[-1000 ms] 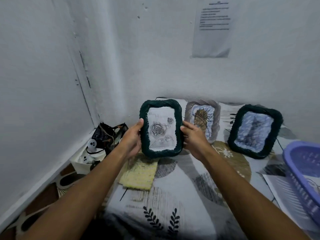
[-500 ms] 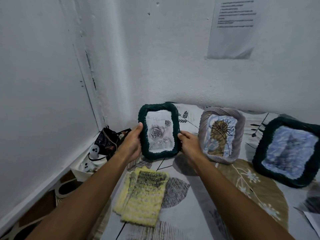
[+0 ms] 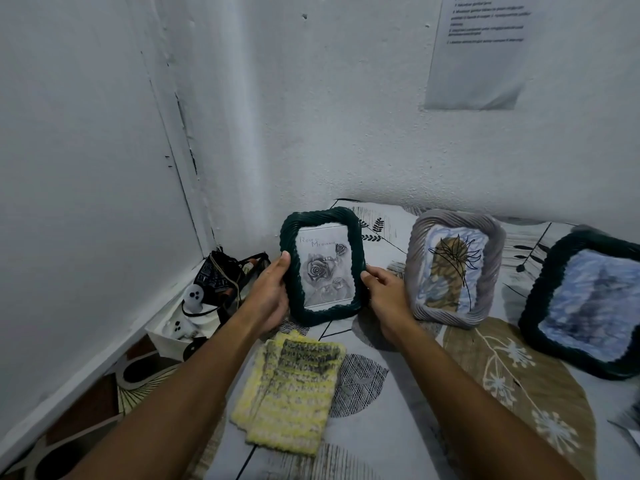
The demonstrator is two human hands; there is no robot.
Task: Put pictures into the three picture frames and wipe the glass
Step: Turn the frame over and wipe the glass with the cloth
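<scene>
A dark green frame with a grey rose picture stands upright near the wall corner. My left hand grips its left edge, thumb on the front rim. My right hand grips its right edge. To the right stands a grey frame holding a brown plant picture. A second dark green frame with a bluish picture leans at the far right. A folded yellow cloth lies on the patterned sheet just in front of the held frame.
White walls meet in a corner close behind the frames. A white box with a black bag and small white gadgets sits on the floor at left. A printed sheet hangs on the wall. Paper shows at the right edge.
The view has swung left and down, so the frames sit further right. Both hands have kept hold of the rose frame, which now stands lower, next to the grey frame.
</scene>
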